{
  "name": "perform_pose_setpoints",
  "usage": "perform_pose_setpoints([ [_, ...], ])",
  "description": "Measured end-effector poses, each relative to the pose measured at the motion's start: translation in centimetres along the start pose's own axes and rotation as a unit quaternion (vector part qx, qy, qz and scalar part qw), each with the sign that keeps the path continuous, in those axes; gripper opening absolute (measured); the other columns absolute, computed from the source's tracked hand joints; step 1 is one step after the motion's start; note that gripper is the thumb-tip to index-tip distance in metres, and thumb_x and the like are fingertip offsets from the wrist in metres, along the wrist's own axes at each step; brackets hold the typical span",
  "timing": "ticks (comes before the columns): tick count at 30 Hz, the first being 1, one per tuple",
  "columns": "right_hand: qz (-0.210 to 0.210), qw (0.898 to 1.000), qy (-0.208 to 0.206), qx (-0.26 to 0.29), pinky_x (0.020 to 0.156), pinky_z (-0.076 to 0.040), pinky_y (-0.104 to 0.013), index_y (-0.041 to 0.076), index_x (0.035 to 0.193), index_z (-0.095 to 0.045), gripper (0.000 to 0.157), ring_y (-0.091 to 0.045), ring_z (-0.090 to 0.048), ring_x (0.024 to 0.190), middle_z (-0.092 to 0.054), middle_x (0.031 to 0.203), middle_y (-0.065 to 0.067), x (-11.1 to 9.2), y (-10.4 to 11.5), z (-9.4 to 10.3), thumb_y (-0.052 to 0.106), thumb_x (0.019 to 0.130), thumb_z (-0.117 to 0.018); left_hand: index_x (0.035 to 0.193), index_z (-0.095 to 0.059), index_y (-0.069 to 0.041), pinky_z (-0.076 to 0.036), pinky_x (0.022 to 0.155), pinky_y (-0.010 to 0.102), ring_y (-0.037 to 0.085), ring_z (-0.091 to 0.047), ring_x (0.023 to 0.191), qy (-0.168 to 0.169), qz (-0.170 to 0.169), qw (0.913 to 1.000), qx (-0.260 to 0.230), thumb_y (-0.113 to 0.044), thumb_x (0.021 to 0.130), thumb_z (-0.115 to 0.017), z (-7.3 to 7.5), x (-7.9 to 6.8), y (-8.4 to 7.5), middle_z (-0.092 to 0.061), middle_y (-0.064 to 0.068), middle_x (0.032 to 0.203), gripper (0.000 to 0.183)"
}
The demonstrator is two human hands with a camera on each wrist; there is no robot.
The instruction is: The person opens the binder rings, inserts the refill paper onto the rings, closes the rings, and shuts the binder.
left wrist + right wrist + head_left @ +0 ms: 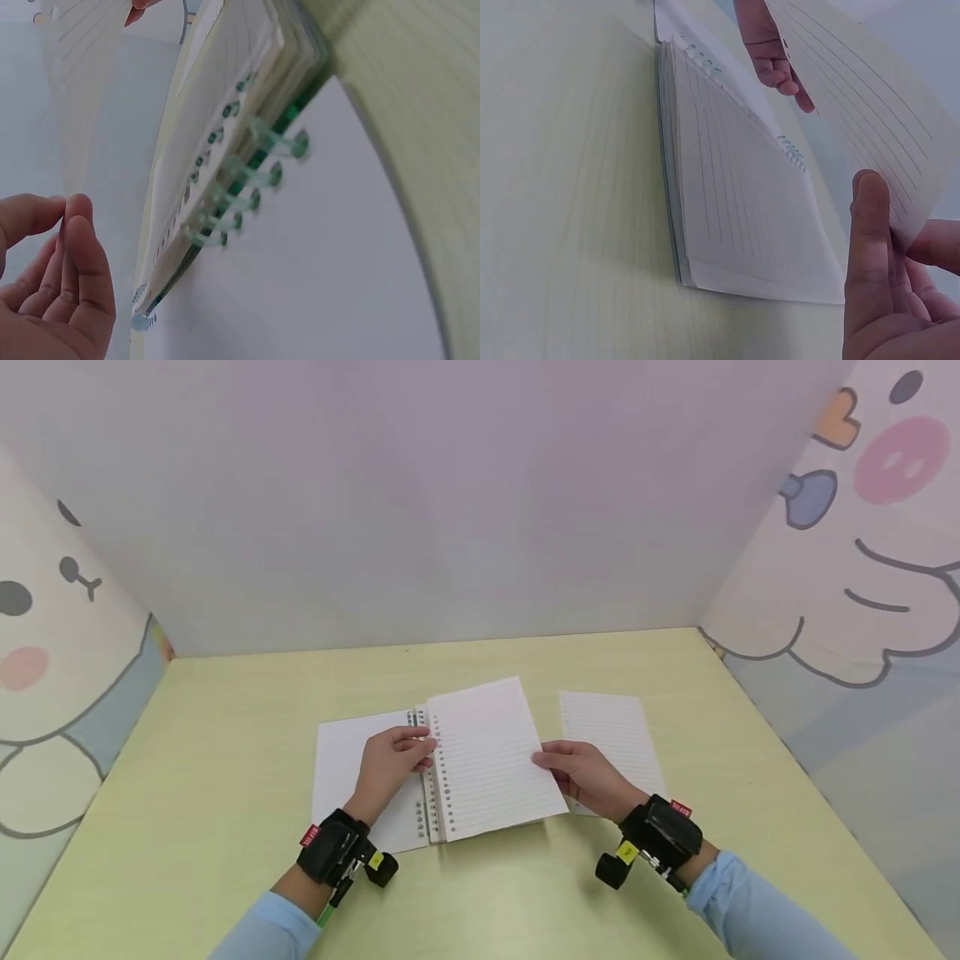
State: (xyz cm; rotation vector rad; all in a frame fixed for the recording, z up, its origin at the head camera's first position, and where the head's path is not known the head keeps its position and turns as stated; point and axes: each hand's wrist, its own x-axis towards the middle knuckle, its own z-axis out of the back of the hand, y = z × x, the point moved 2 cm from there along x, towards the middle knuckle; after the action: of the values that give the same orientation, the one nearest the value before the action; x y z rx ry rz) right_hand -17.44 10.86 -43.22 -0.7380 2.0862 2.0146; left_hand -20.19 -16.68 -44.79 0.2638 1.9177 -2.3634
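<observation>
A lined loose-leaf sheet (487, 760), punched with holes along its left edge, is held up over an open ring-bound notebook (202, 135). My left hand (393, 760) pinches the sheet's punched edge between thumb and fingers, as the left wrist view shows. At the opposite edge, my right hand (585, 772) grips the sheet with the thumb on top. The notebook's blank white left side (341, 768) lies flat, and its stack of lined pages (735, 195) sits under the raised sheet. Green-tinted binder rings (255, 172) stand along the spine.
A second lined sheet (607, 727) lies on the pale yellow-green table (225, 760) to the right, partly behind my right hand. A plain wall (420, 510) rises at the table's back, with cartoon-printed panels (862, 552) on both sides.
</observation>
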Motion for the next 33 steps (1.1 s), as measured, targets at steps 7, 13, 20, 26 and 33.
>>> perform_pose_setpoints([
  [7, 0.000, 1.000, -0.003, -0.003, 0.063, -0.056, -0.017, -0.011, 0.120, -0.054, 0.036, -0.007, -0.065, 0.077, -0.069, 0.084, 0.008, 0.9, -0.2, -1.2, 0.012, 0.093, -0.060, 0.117, -0.067, -0.001, -0.054, 0.057, 0.020, 0.017, -0.069, 0.067, -0.007, 0.001, 0.9996, 0.027, -0.016, 0.087, -0.068, 1.0, 0.5, 0.5, -0.075, 0.025, 0.093, 0.033],
  [13, -0.014, 1.000, -0.016, -0.007, 0.063, -0.056, -0.018, -0.010, 0.122, -0.055, 0.037, -0.009, -0.065, 0.078, -0.070, 0.087, 0.006, 1.7, -0.5, -1.7, 0.012, 0.092, -0.061, 0.120, -0.066, -0.006, -0.052, 0.053, 0.021, 0.014, -0.068, 0.063, -0.004, 0.021, 0.9987, 0.045, -0.020, 0.087, -0.069, 1.5, 1.1, 1.2, -0.075, 0.023, 0.095, 0.036],
  [20, -0.018, 1.000, -0.016, -0.004, 0.064, -0.057, -0.018, -0.014, 0.127, -0.050, 0.044, -0.008, -0.065, 0.080, -0.070, 0.087, 0.007, 2.1, -0.7, -2.2, 0.011, 0.093, -0.060, 0.126, -0.062, -0.006, -0.050, 0.052, 0.021, 0.014, -0.067, 0.062, 0.008, 0.015, 0.9969, 0.077, -0.017, 0.088, -0.067, 2.2, 1.9, 1.2, -0.073, 0.022, 0.096, 0.040],
  [26, -0.022, 1.000, -0.019, -0.007, 0.063, -0.056, -0.018, -0.012, 0.125, -0.052, 0.042, -0.009, -0.065, 0.080, -0.069, 0.088, 0.006, 2.0, -1.0, -2.4, 0.013, 0.092, -0.061, 0.130, -0.058, -0.003, -0.049, 0.052, 0.021, 0.015, -0.066, 0.061, 0.022, -0.003, 0.9927, 0.118, -0.016, 0.088, -0.066, 2.3, 2.4, 1.0, -0.073, 0.024, 0.096, 0.046],
  [33, -0.032, 0.999, -0.021, -0.009, 0.064, -0.056, -0.018, -0.012, 0.126, -0.052, 0.043, -0.009, -0.064, 0.081, -0.069, 0.089, 0.005, 1.9, -1.3, -2.3, 0.013, 0.092, -0.061, 0.133, -0.057, -0.003, -0.044, 0.052, 0.023, 0.013, -0.060, 0.056, 0.031, 0.006, 0.9885, 0.148, -0.015, 0.087, -0.067, 2.0, 2.6, 1.2, -0.071, 0.019, 0.090, 0.048],
])
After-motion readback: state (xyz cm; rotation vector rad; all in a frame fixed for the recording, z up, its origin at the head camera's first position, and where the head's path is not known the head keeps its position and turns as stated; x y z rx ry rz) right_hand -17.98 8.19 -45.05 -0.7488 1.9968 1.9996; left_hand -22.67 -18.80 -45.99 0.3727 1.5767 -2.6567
